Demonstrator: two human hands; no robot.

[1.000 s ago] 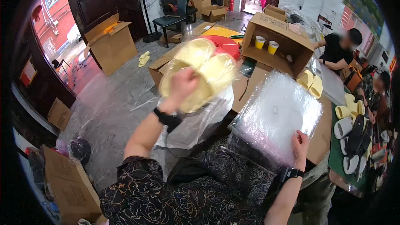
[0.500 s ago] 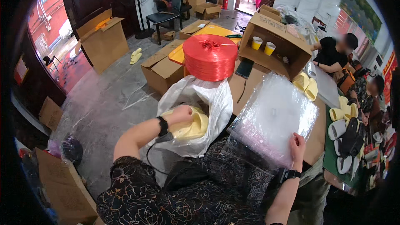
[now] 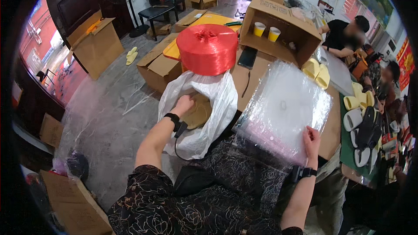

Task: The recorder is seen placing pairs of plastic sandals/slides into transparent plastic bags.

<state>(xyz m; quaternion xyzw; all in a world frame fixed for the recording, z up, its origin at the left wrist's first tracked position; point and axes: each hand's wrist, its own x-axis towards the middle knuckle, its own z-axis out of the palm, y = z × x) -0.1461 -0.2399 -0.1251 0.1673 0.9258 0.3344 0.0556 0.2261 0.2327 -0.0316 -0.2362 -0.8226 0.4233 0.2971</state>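
Observation:
My left hand point(image 3: 185, 103) is closed inside the mouth of a white woven sack point(image 3: 222, 98), its fingers curled at the edge of a brown, rounded thing point(image 3: 199, 112) whose kind I cannot make out. Whatever those fingers hold is hidden. A stack of clear plastic bags point(image 3: 285, 104) lies on cardboard to the right of the sack, pinkish along its near edge. At the stack's lower right edge my right hand point(image 3: 311, 141) has its fingers bent and closed on the plastic. A large roll of red plastic twine point(image 3: 207, 52) stands just beyond the sack.
An open carton point(image 3: 283, 28) holds two yellow-and-white cups point(image 3: 259, 29). Near it lie a dark phone point(image 3: 247, 57) and yellow slippers point(image 3: 316, 73). More slippers point(image 3: 359, 128) cover the green surface at right, where two people sit. Cartons point(image 3: 159, 63) stand left of the twine.
The pale yellow slippers under my left hand are out of sight, and a brown thing shows in the sack. My left hand has moved up and forward; my right hand stays at the plastic bags.

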